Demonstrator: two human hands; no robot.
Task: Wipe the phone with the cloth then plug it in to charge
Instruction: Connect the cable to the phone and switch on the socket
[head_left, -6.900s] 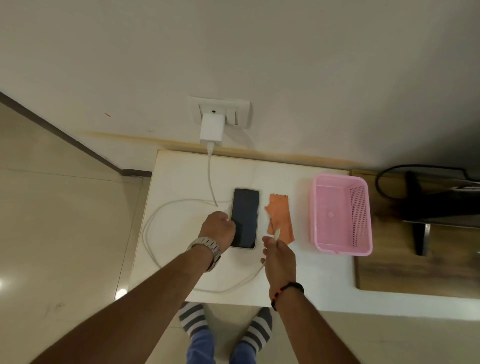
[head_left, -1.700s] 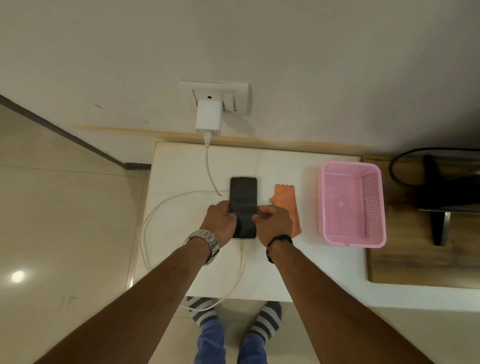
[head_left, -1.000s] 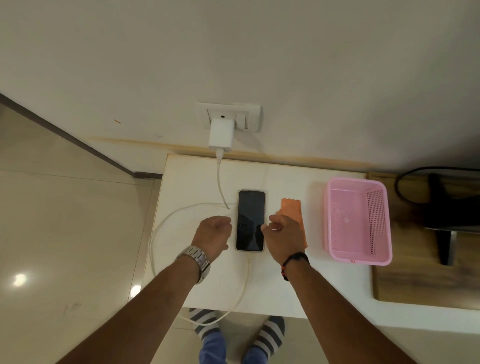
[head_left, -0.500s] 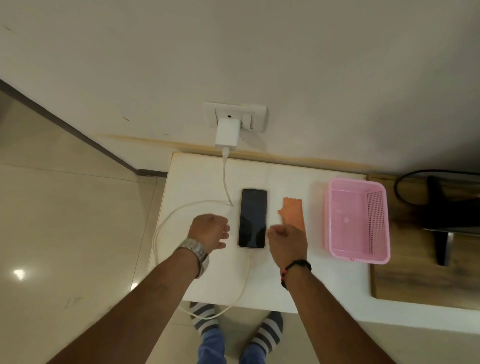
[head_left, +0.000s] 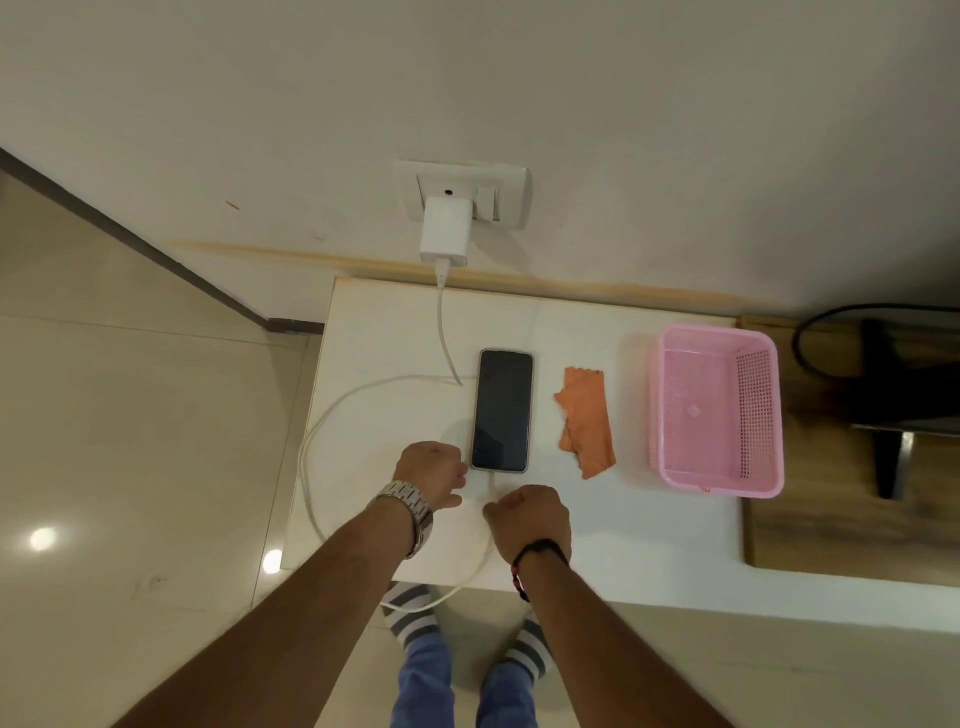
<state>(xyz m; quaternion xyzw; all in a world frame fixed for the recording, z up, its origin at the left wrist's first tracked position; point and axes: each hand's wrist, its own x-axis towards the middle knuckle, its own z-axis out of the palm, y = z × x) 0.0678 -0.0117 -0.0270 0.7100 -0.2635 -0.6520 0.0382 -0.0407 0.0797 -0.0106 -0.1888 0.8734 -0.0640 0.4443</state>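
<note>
White cable runs from the charger in the wall socket, loops left across the white table and reaches the near end of the phone, lying dark-screened. Orange cloth lies just right, pink basket farther right. Left hand and right hand, loosely curled, hold nothing near the phone.
</note>
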